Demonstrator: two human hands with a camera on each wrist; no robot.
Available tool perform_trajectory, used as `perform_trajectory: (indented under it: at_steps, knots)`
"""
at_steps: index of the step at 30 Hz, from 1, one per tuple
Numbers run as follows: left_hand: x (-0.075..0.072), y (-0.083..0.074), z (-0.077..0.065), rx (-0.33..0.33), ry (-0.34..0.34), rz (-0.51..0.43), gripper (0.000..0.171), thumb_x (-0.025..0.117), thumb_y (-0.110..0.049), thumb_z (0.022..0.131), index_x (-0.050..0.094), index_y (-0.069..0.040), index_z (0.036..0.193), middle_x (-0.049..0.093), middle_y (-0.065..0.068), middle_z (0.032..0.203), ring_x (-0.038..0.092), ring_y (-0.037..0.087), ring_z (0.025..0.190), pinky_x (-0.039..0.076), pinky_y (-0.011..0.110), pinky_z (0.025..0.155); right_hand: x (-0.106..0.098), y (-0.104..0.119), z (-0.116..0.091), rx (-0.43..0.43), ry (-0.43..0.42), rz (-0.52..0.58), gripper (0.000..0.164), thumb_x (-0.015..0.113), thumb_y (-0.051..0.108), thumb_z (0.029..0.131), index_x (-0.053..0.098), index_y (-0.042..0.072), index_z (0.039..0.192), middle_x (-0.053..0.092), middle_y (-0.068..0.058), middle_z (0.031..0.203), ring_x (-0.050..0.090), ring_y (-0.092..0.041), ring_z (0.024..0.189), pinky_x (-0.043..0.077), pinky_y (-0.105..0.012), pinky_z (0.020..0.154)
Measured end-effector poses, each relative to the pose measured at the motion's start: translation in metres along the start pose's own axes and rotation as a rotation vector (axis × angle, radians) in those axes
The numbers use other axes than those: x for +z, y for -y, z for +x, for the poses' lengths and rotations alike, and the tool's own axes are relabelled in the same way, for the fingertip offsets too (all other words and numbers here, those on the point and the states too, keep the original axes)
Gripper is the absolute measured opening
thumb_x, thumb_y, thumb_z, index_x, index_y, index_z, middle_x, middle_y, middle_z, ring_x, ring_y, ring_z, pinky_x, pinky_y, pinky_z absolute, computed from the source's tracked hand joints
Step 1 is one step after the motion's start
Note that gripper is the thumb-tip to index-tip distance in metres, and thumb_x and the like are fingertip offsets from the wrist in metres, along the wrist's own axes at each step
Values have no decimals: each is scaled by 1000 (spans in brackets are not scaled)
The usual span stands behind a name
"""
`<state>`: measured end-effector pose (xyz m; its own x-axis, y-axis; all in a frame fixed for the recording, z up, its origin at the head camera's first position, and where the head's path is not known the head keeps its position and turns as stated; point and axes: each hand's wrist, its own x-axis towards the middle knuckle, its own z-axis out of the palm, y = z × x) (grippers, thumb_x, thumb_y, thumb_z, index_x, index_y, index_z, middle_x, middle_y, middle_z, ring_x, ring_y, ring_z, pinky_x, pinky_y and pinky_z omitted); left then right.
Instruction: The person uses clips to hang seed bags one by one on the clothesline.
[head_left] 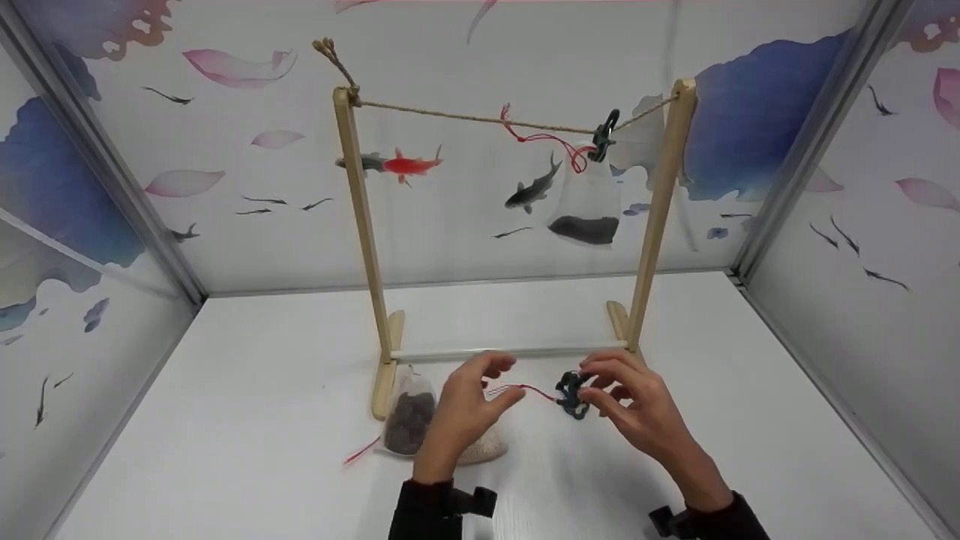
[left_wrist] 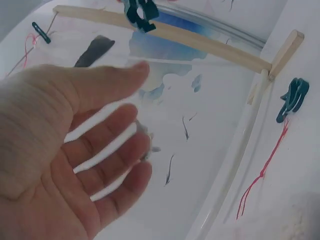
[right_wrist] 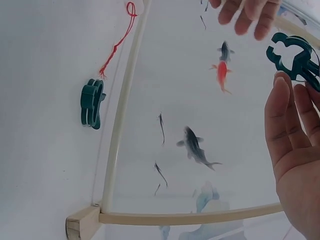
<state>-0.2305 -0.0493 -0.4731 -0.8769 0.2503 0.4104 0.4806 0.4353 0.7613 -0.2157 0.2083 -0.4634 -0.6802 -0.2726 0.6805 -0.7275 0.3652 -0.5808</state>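
Observation:
My right hand (head_left: 634, 401) pinches a green plastic clip (right_wrist: 296, 60) between thumb and fingers, its notched jaws pointing towards the left hand. To its left my left hand (head_left: 469, 405) hangs in the air with relaxed, slightly bent fingers and nothing in them. A second green clip (right_wrist: 91, 104) lies on the table by the frame's bottom bar, a red string (left_wrist: 261, 174) beside it. Below the left hand sit a sheer drawstring bag of dark pieces (head_left: 409, 424) and a bag with pale beige contents (head_left: 484, 448), partly hidden by the wrist.
Behind the hands stands a wooden frame (head_left: 360, 217) with a twine rope (head_left: 450, 115) across its top. From the rope a dark green clip (head_left: 602, 141) hangs a sheer bag with black contents (head_left: 585, 229). Printed panels (head_left: 465, 247) enclose the white table (head_left: 247, 390).

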Motion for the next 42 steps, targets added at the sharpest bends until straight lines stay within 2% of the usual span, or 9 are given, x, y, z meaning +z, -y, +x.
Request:
perform_trajectory:
  at_steps: [3, 5, 10, 13, 17, 24, 31, 37, 42]
  knots:
    - [-6, 9, -3, -85, -89, 142, 34, 81, -16, 88, 68, -5, 118, 69, 8, 112, 66, 26, 100, 53, 43, 84, 1, -1, 1, -12, 8, -2, 37, 77, -15, 79, 71, 4, 110, 68, -11, 115, 65, -12, 75, 52, -22, 52]
    - [-8, 14, -5, -171, -121, 248, 33, 82, -15, 86, 69, -4, 114, 70, 11, 108, 67, 30, 98, 54, 45, 82, 2, -2, 0, -14, 18, 0, 37, 77, -14, 79, 71, 5, 110, 69, -11, 117, 66, -12, 74, 52, -22, 53]
    - [-10, 21, -10, -384, -82, 473, 35, 84, -21, 83, 71, -2, 109, 69, 16, 98, 67, 37, 94, 54, 49, 78, 2, -5, -1, -37, 41, -13, 40, 76, -15, 80, 70, 6, 114, 72, -11, 108, 65, -12, 68, 51, -20, 53]
    - [-8, 24, -11, -438, -49, 521, 41, 85, -23, 82, 70, 1, 112, 70, 20, 98, 67, 40, 93, 54, 51, 77, 2, -7, -1, -40, 59, -12, 40, 75, -14, 81, 70, 5, 116, 72, -9, 103, 64, -10, 64, 50, -19, 52]
    - [-3, 27, -12, -443, -30, 536, 43, 85, -20, 81, 68, 3, 113, 71, 23, 97, 68, 42, 94, 55, 52, 74, 1, -8, -3, -29, 80, -4, 39, 75, -13, 83, 69, 6, 116, 72, -7, 99, 62, -8, 62, 50, -19, 52]
    - [-1, 29, -14, -430, -5, 550, 43, 84, -21, 82, 67, 5, 111, 68, 23, 95, 66, 42, 95, 54, 51, 80, 0, -6, -2, -15, 88, -13, 38, 73, -12, 85, 68, 8, 117, 70, -4, 97, 63, -6, 62, 50, -20, 52]
    - [1, 29, -15, -449, 3, 571, 41, 84, -15, 79, 67, 2, 112, 68, 20, 91, 68, 39, 84, 55, 52, 69, -2, -6, 0, -48, 89, 9, 36, 72, -13, 85, 67, 5, 116, 69, -6, 95, 62, -7, 62, 49, -18, 52]
    - [2, 31, -15, -487, 18, 589, 35, 87, -12, 75, 64, -1, 98, 67, 18, 83, 68, 38, 78, 54, 50, 64, -2, -6, -1, -25, 104, -3, 28, 72, -3, 91, 66, 7, 117, 68, -8, 91, 62, -7, 61, 49, -18, 53]
    - [4, 32, -15, -471, 20, 601, 27, 87, -11, 75, 63, -3, 82, 65, 13, 74, 66, 33, 70, 53, 48, 59, -3, -7, -2, -17, 108, -5, 32, 72, -6, 89, 66, 8, 117, 70, -5, 92, 62, -6, 61, 49, -18, 53]
